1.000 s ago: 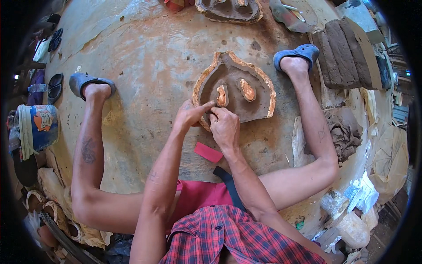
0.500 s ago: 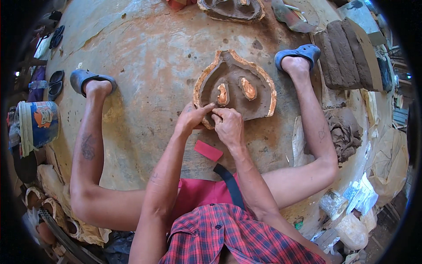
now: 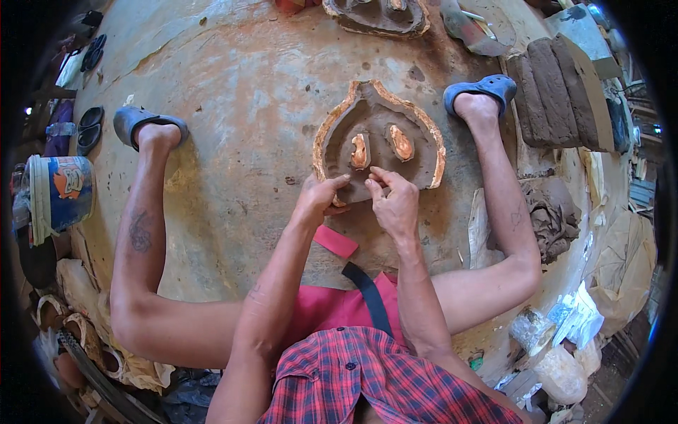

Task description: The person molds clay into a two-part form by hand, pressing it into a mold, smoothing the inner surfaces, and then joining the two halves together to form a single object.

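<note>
A clay-lined mould (image 3: 439, 162) with a pale orange rim lies on a smeared floor (image 3: 233, 162), in front of a person seated with legs parted, its narrow neck at 12 o'clock. Two raised oblong pieces, the left one (image 3: 360, 152) and the right one (image 3: 402, 143), stand apart in the brown clay (image 3: 382, 134). At the mould's 7 to 8 o'clock edge, the left hand (image 3: 323, 196) rests with its thumb reaching inward over the clay and its fingers bent below; how firmly it grips cannot be told. The right hand (image 3: 395, 205), at 6 o'clock, has its thumb and forefinger drawn near each other above the clay; whether anything is pinched between them cannot be made out. Outward from the mould, a pink block (image 3: 335, 242) lies at 7 o'clock, near the wrists. A similar mould (image 3: 381, 28) sits at 12 o'clock, cut by the frame, while clay slabs (image 3: 554, 92) stand between 2 and 3 o'clock, a rough clay lump (image 3: 554, 219) lies at 4, and a blue-and-white bucket (image 3: 63, 198) lines the 9 o'clock side.
</note>
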`<state>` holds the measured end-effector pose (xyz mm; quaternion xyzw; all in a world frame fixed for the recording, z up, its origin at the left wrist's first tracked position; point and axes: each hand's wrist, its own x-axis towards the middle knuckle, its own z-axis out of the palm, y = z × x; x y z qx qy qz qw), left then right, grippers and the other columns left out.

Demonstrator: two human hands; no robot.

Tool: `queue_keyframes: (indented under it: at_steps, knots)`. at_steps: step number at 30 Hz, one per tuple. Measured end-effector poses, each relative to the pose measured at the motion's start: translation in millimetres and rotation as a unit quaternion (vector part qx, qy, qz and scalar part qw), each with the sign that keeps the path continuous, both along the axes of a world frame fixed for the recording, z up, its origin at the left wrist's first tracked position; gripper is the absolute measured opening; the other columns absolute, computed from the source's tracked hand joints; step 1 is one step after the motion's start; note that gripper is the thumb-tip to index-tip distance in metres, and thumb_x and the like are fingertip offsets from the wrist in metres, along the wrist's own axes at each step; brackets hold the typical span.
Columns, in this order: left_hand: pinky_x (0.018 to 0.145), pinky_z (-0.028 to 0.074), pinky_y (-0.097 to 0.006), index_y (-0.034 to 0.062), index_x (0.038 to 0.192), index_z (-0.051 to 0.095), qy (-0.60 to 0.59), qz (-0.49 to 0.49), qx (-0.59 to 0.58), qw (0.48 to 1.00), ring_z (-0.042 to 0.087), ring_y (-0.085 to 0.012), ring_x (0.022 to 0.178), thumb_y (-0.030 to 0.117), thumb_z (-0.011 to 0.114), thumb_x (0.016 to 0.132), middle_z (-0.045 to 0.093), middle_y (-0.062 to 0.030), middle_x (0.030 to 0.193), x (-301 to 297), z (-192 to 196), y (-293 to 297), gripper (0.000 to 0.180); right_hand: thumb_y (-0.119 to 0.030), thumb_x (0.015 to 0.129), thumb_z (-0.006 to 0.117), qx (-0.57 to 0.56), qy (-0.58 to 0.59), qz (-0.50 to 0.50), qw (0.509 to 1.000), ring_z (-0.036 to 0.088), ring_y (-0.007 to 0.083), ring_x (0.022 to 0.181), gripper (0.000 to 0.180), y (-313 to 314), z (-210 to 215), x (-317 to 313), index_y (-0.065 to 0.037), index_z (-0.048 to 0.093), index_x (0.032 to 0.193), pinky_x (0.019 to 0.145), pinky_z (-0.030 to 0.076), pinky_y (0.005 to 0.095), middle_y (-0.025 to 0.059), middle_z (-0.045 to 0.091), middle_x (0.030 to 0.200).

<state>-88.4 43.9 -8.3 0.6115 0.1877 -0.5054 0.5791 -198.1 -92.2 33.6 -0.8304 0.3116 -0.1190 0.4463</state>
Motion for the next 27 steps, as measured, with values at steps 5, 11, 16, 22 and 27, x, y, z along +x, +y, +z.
queue_keyframes:
  at_steps: [5, 11, 16, 22, 27]
  knots:
    - [0.073, 0.068, -0.047, 0.0062, 0.126, 0.065, -0.031, 0.019, 0.055, 0.998, 0.074, -0.0264, 0.087, 0.019, 0.081, 0.091, 0.074, -0.0107, 0.111, -6, -1, -11, 0.04, -0.011, 0.089, 0.077, -0.008, 0.002, 0.006, 1.0, 0.075, 0.0302, 0.088, 0.029, -9, 0, -8, 0.001, 0.076, 0.116, 0.083, 0.058, 0.0404, 0.018, 0.077, 0.1]
    - [0.072, 0.068, -0.041, 0.0085, 0.126, 0.067, 0.006, 0.044, 0.037, 0.998, 0.075, -0.0231, 0.089, 0.009, 0.08, 0.089, 0.075, -0.0095, 0.111, -11, 10, -15, 0.04, -0.013, 0.091, 0.078, 0.027, -0.006, -0.017, 0.999, 0.076, 0.0283, 0.087, 0.029, -14, 3, -12, 0.002, 0.076, 0.115, 0.081, 0.059, 0.0389, 0.0181, 0.077, 0.1]
    - [0.073, 0.067, -0.036, 0.0115, 0.121, 0.07, -0.047, 0.037, 0.046, 0.997, 0.075, -0.0199, 0.089, 0.008, 0.083, 0.085, 0.076, -0.0046, 0.106, -19, 1, -15, 0.038, -0.013, 0.091, 0.078, 0.034, -0.016, -0.02, 0.999, 0.076, 0.0276, 0.087, 0.028, -16, 2, -10, 0.002, 0.076, 0.115, 0.081, 0.059, 0.0388, 0.018, 0.078, 0.1]
    - [0.07, 0.064, -0.034, 0.0126, 0.116, 0.07, -0.098, 0.017, 0.057, 0.993, 0.075, -0.0182, 0.086, 0.005, 0.083, 0.085, 0.077, -0.0046, 0.105, -29, 6, -18, 0.035, -0.013, 0.091, 0.078, 0.043, -0.01, -0.026, 0.999, 0.076, 0.0264, 0.086, 0.028, -21, 2, -15, 0.002, 0.076, 0.115, 0.079, 0.059, 0.0376, 0.0193, 0.077, 0.1]
    - [0.071, 0.063, -0.034, 0.0123, 0.124, 0.066, -0.102, 0.039, 0.054, 0.993, 0.075, -0.0187, 0.09, 0.005, 0.086, 0.082, 0.076, -0.0052, 0.107, -29, 0, -14, 0.046, -0.015, 0.091, 0.078, 0.071, 0.038, -0.022, 0.997, 0.074, 0.0207, 0.073, 0.042, -13, 22, 3, 0.002, 0.071, 0.128, 0.072, 0.059, 0.0354, 0.0123, 0.076, 0.081]
